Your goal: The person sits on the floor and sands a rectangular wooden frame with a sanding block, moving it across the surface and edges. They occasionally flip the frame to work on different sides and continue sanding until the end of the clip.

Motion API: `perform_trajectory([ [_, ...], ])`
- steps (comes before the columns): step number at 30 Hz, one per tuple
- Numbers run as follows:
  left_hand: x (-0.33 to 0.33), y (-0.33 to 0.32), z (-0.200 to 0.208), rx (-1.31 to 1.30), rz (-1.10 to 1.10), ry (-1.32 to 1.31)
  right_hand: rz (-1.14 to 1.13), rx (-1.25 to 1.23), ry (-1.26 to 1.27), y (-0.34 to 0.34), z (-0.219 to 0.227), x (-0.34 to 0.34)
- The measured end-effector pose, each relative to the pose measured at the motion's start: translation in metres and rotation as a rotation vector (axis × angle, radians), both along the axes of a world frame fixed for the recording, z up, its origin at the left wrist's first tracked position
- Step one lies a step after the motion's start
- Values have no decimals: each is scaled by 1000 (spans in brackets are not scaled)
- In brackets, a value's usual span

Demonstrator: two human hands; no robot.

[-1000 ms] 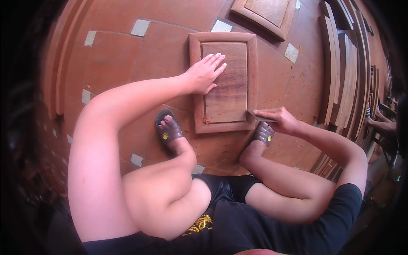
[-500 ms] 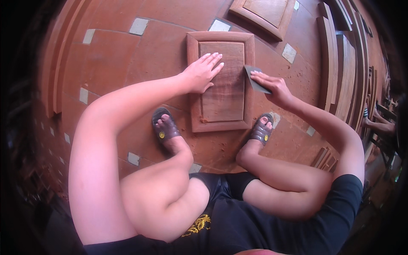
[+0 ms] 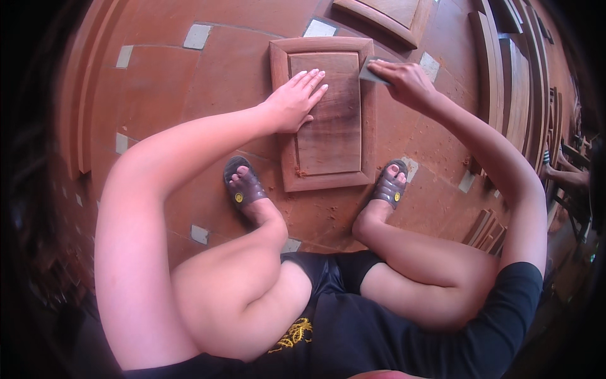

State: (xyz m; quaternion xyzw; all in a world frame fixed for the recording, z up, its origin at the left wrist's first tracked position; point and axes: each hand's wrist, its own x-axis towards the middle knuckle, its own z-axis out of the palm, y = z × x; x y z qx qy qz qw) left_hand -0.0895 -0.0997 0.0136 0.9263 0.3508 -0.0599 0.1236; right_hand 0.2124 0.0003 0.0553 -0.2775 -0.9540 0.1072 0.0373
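Observation:
A wooden cabinet door with a raised centre panel and a reddish frame lies on the tiled floor between my feet. My left hand rests palm down across its left frame rail and panel, fingers spread. In my right hand is a thin, flat grey sheet that looks like sandpaper. My fingers lie along the sheet, which sits over the inner edge of the door's right rail, near the upper corner. The underside of the sheet is hidden.
Another wooden door lies beyond this one. Long boards stand in a row at the right, and more timber runs along the left. Short wood strips lie by my right knee. Reddish wood debris dots the floor. Another person's leg shows at far right.
My right hand has moved the grey sheet away from me, up along the door's right rail. My left hand stays on the door. The whole view has shifted slightly.

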Motion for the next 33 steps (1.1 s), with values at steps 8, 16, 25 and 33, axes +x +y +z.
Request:
perform_trajectory([
  [8, 0, 0, -2, 16, 1, -9, 373, -252, -107, -109, 8, 38],
  [16, -1, -1, 3, 20, -1, 48, 107, -63, 215, -20, 13, 8],
  [25, 0, 0, 1, 12, 0, 39, 128, -59, 85, -22, -16, 12],
  [33, 0, 1, -1, 23, -9, 38, 361, -389, 5, -123, 15, 53],
])
